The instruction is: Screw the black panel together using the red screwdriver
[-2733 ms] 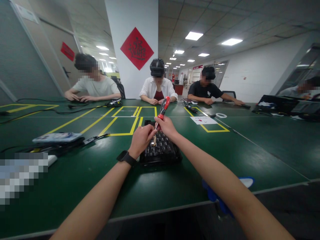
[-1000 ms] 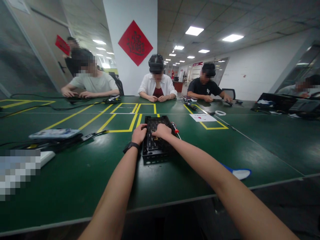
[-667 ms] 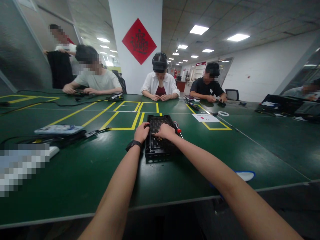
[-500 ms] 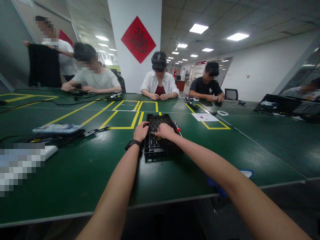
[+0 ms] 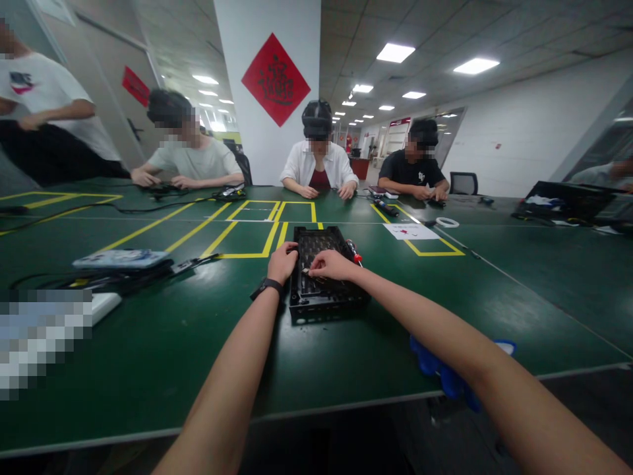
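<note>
A black, shallow rectangular case [image 5: 306, 305] with a perforated inner face lies on the green table in front of me. My left hand [image 5: 283, 264] grips its left edge, thumb on the rim. Over the middle of the case, my right hand [image 5: 333, 265] is closed in a pinch on a small light-coloured piece [image 5: 306, 272]; its kind is too small to make out. Thin strands, perhaps wires, show beneath those fingers. Against the right side of the case lies a red-handled screwdriver [image 5: 357, 258], partly hidden.
Cables and a light blue box [image 5: 121, 258] lie to the left. A blue thing [image 5: 440, 369] sits by the front edge under my right forearm. A paper sheet [image 5: 409, 231] and a white ring [image 5: 448, 223] are at the right. Several people sit opposite; another stands at far left.
My right hand has shifted slightly towards me over the case, and the light piece at its fingertips shows more clearly. My left hand stays put. The standing person has come closer on the left.
</note>
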Demonstrator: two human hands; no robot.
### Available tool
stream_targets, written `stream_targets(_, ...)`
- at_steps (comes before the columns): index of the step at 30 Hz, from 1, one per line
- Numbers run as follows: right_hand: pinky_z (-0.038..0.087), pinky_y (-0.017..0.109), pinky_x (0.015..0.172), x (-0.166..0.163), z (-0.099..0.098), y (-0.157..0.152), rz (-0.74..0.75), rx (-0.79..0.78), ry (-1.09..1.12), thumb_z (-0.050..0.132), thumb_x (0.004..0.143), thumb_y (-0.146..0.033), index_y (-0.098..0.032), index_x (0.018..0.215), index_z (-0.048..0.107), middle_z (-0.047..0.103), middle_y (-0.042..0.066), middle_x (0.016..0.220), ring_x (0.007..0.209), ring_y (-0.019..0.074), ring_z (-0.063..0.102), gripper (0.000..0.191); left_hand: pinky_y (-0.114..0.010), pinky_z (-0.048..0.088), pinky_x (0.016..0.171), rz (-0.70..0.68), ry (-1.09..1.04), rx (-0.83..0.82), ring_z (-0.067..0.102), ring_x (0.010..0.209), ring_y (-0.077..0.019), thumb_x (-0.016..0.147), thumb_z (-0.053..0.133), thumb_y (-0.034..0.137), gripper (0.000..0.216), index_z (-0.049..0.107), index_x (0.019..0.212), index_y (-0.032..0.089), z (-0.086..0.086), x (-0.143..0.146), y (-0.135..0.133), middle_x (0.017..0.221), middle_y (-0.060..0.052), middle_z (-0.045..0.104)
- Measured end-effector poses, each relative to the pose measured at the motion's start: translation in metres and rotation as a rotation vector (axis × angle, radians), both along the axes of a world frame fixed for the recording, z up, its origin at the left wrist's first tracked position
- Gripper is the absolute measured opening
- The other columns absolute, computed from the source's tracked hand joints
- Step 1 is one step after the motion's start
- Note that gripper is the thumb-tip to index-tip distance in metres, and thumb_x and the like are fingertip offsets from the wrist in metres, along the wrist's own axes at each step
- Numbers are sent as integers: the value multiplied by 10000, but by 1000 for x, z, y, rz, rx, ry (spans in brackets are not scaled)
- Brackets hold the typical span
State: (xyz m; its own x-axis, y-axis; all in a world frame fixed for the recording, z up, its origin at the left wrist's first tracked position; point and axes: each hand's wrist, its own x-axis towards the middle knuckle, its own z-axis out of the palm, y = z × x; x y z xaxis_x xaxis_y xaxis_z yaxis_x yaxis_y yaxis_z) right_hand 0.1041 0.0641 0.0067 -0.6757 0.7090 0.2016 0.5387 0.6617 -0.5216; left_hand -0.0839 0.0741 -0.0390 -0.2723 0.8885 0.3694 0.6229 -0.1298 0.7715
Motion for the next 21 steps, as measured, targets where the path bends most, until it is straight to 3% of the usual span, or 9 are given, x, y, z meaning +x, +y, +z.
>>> stream_targets(6,367,200,513,-11,8,-2,-95,-184,-21,728,617,-191,-109,670,668,644,25,604,548,102,547,114,-300,457,870,-7,-2,15,601,976,-186,706,469,212,370,635,1036,213,-1,0,0,1071,-46,663)
stream_targets(9,360,197,485,-14,9,-1,-118,-303,63,740,561,-110,-113,640,628,618,9,574,522,97,533,137,-302,449,885,1,-7,4,598,987,-186,702,473,207,375,638,1039,213,0,0,0,1080,-47,662)
stream_targets(12,371,190,485,-9,12,3,-123,-329,125,711,608,-113,-118,689,617,624,10,609,523,82,526,124,-301,448,884,-4,-17,-14,601,985,-186,701,475,209,381,636,1047,217,1,0,0,1076,-45,665)
stream_targets(15,388,178,496,6,20,11,-136,-435,351,671,689,-183,-133,789,615,634,13,694,541,60,517,125,-297,451,871,-1,-15,-12,604,970,-183,705,472,219,376,634,1045,222,1,1,-1,1071,-42,663)
stream_targets(18,430,176,552,19,25,14,-120,-606,694,705,668,-232,-157,835,610,622,-6,740,603,55,536,206,-294,453,857,0,-4,-3,600,970,-184,711,466,225,361,636,1030,228,2,1,-1,1062,-38,662)
stream_targets(21,470,202,611,18,25,7,-75,-712,866,751,615,-247,-163,841,603,620,-11,763,660,68,559,283,-295,456,840,-17,8,-1,595,972,-190,710,465,225,353,634,1021,227,3,1,-2,1061,-36,661)
